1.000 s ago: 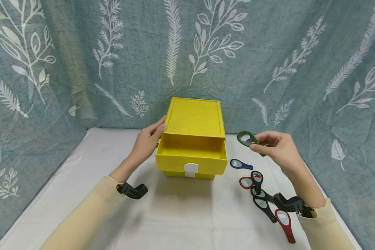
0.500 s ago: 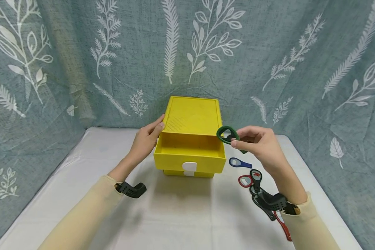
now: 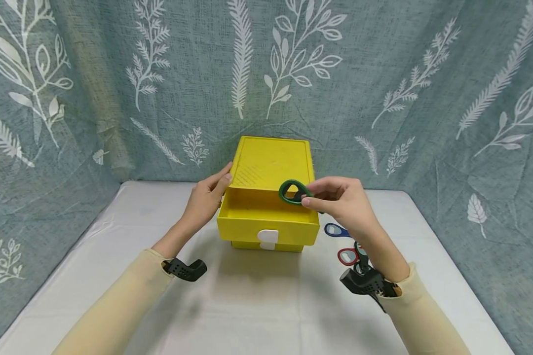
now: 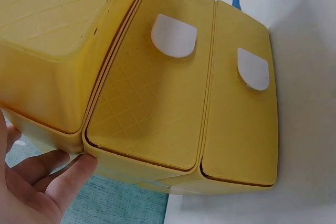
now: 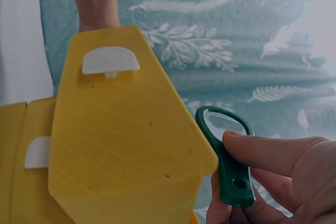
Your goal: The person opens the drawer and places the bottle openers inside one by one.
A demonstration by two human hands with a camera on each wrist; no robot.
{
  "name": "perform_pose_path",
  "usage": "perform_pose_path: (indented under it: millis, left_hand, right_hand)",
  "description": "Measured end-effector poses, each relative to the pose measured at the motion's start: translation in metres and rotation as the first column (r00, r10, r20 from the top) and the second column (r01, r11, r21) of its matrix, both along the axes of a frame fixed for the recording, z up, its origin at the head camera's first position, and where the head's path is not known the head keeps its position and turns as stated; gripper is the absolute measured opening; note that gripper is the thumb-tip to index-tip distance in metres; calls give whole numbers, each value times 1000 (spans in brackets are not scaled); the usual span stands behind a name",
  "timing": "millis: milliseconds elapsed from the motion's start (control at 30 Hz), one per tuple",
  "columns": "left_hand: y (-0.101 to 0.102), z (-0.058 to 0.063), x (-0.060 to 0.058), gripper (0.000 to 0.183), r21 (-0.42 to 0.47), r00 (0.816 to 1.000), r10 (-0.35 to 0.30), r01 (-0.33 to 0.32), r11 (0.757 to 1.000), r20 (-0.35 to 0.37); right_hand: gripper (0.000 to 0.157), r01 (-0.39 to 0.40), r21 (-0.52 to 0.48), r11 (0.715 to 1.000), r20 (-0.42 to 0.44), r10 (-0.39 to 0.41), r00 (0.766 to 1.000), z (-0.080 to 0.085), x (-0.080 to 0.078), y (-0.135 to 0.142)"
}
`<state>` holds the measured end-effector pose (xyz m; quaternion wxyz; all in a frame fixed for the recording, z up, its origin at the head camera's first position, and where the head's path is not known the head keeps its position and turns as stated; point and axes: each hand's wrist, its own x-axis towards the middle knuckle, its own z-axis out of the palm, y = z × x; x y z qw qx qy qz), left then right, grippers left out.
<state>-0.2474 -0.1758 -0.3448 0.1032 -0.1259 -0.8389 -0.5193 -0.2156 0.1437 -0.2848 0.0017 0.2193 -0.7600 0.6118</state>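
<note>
A yellow chest of drawers (image 3: 275,160) stands on the table with its top drawer (image 3: 240,231) pulled out. Inside, the visible floor of that drawer is bare. My left hand (image 3: 203,202) rests against the chest's left side; the left wrist view has its fingertips (image 4: 79,174) right at the side panel near the top drawer. Between thumb and fingers, my right hand (image 3: 344,199) pinches a green bottle opener (image 5: 231,174) by its handle. In the head view the opener's ring overlaps the right part of the pulled-out drawer, while the hand is at its right edge.
Right of the chest lie a blue bottle opener (image 3: 336,230), a red one (image 3: 348,256) and black ones (image 3: 362,256), partly hidden by my right forearm. White half-round handles (image 4: 174,36) stick out from the drawers. A patterned green curtain (image 3: 195,74) hangs behind.
My right hand has carried the green bottle opener leftward, from beside the chest to over the pulled-out drawer. The left hand has stayed against the chest.
</note>
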Motion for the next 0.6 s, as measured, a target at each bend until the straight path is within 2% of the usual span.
perform_pose_path:
  millis: [267,600]
  left_hand:
    - [0,-1,0,54,3,1000,3,-3,1000,-9]
    - [1,0,0,51,5,1000,6,-6,1000,-8]
  right_hand:
    - [26,8,-2,1000,12,-8,1000,-2,-7,-11]
    - [25,-32,29,999,7,32,999,0,-15,-28]
